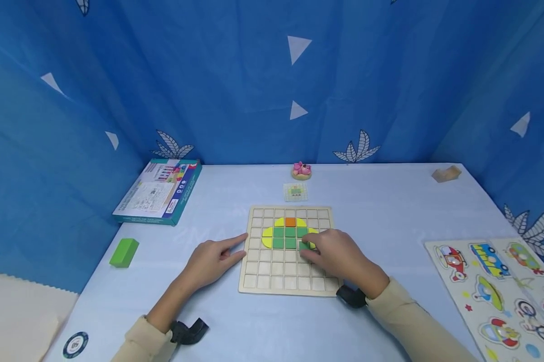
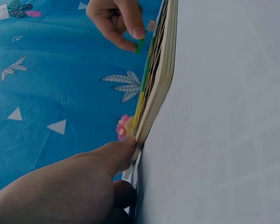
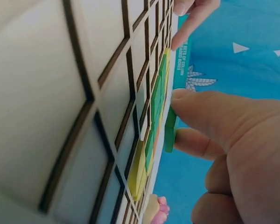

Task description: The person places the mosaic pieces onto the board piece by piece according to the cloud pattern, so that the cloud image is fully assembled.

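Green tile [image 1: 304, 246] pinched; four green tiles placed.

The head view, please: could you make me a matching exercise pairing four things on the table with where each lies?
Things:
1. box
2. green block
3. vehicle puzzle
4. pink toy

Places:
A. far edge of the table, beyond the grid board
B. right side of the table
C. far left corner, by the curtain
D. left side, nearer than the box

Pairs: 1-C, 2-D, 3-B, 4-A
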Tool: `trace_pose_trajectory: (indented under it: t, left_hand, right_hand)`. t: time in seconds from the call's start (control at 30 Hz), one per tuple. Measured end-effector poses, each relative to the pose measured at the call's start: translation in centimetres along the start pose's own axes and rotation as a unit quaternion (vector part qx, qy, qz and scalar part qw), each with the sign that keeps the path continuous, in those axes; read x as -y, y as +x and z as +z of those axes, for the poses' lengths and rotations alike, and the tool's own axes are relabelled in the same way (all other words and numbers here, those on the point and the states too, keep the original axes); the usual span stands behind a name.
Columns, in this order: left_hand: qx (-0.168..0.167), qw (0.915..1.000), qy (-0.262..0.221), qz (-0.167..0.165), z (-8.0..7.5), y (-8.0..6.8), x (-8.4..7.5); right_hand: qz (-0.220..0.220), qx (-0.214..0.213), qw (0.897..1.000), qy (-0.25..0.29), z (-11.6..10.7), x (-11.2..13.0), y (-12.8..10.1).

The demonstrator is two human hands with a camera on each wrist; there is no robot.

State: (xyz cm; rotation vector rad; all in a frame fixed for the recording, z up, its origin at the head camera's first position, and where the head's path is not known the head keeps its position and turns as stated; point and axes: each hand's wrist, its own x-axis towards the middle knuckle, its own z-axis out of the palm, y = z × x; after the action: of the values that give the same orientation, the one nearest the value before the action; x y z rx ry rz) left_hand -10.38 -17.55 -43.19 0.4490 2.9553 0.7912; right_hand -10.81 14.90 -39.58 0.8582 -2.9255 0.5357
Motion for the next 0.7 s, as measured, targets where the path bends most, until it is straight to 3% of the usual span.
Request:
trace_pose_trajectory:
  t: [0.43,0.7]
  left_hand:
    - [0.000,1.0000,0.003,0.002,0.0,0.2,-0.1]
    - [0.005,1.0000,-0.002,-0.006,-0.1,0.1,-0.2]
  right_hand:
    - [0.018,-0.009,1.000,0.015,0.9,-0.7,1.0]
    - [0.063,0.003,0.997,0.033,1.1,-1.4,0.8]
